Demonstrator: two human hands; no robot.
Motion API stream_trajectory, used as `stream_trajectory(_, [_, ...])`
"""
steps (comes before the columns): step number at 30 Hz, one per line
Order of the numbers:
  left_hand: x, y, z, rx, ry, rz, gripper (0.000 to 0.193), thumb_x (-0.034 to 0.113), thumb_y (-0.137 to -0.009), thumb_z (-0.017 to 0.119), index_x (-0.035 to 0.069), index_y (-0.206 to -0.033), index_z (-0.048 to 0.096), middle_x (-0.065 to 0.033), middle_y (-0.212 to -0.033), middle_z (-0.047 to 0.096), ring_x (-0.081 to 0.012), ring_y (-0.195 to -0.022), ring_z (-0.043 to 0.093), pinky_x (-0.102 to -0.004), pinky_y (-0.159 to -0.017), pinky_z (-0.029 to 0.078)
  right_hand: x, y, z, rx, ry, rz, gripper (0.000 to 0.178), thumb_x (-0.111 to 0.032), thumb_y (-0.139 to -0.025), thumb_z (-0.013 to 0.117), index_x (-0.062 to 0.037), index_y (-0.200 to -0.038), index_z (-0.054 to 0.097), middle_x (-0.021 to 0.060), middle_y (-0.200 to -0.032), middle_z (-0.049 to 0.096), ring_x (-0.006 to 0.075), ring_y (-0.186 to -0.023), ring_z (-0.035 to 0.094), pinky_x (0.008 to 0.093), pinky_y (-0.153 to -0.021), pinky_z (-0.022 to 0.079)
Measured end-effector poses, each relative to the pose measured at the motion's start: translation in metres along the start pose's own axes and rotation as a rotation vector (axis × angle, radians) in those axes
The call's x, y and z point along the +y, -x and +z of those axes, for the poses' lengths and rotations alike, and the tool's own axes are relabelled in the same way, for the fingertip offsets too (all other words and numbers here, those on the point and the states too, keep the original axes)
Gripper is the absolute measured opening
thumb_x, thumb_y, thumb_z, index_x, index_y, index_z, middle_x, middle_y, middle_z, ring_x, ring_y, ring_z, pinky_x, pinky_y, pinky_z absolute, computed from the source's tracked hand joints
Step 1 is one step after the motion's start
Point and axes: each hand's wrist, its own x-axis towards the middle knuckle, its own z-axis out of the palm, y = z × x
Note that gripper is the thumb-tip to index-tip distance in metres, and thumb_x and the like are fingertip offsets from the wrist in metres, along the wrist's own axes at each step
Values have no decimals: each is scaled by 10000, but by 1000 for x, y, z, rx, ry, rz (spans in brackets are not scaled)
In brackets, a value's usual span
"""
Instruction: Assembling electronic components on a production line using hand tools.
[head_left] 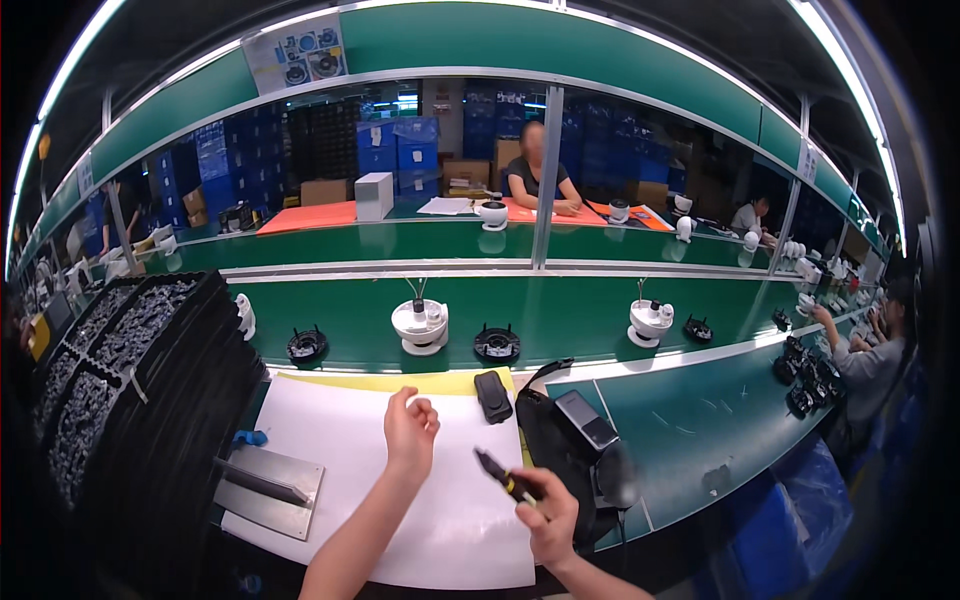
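1. Tool (pixel 507 478), slim and dark with yellow touches, is up off the white sheet (pixel 455 545); call the sheet's middle the dial's centre, far side twelve, and the tool sits toward three o'clock.
2. Handling, as I'd judge it: light enough for one hand, stiff throughout, hardly fragile; the handle looks less slippery than the tapering nose. Take hold at the rear, clear of the tip.
3. Looks now: black nose aimed toward ten o'clock, yellow along the body. Plier-like, though its exact kind I can't tell; the grip hides the back end.
4. Right hand (pixel 553 512), at four o'clock: fingers curled round the tool's rear, thumb pressing against it.
5. Left hand (pixel 411 433), near twelve: raised, fingers loosely bent and partly apart, nothing seen between them.
6. Further out: black case (pixel 492 398) at one, grey-and-black device (pixel 586 419) at two, metal plate (pixel 287 468) with its dark bar at nine, tall stack of black trays (pixel 190 400) at ten.
7. Beyond, toward twelve, a white rounded unit (pixel 420 326) stands on the green line (pixel 570 315), between two black ring parts (pixel 497 344).
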Motion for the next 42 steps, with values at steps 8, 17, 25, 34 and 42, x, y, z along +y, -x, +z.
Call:
stream_trajectory(8, [-9,46,-22,-211,-533,323,277,239,-948,385,50,-1144,434,-69,-925,548,-145,-873,539,-249,-692,418,57,-77,66,-52,-165,4,351,-203,-918,495,60,-1149,501,91,-1008,590,117,-884,554,250,-804,440])
stream_trajectory(17, [-26,-9,-78,-180,-851,423,302,170,-921,516,19,-1177,466,-61,-959,559,-108,-825,538,-233,-660,451,144,-80,105,-78,-188,165,298,-238,-922,520,11,-1080,555,47,-860,608,81,-779,549,221,-673,448])
stream_trajectory(25, [-20,-13,-74,-181,-651,321,271,251,-926,530,26,-1075,503,-19,-809,546,-81,-701,513,-212,-593,427,138,-75,109,-128,-65,179,324,-315,-909,546,-1,-975,592,17,-750,577,59,-691,483,214,-601,404])
stream_trajectory(34, [-17,-7,-67,-79,-648,187,208,238,-906,567,42,-954,517,-17,-773,537,-79,-667,493,-216,-581,418,134,-73,107,-129,-86,227,344,-327,-913,537,-2,-1007,598,23,-742,586,62,-665,484,221,-568,407])
stream_trajectory(42, [-7,-7,-66,1,-587,326,196,223,-912,555,34,-926,507,-18,-758,528,-82,-662,484,-212,-589,412,135,-68,104,-247,-36,218,299,-268,-929,520,7,-1027,584,24,-869,601,58,-771,521,196,-665,434])
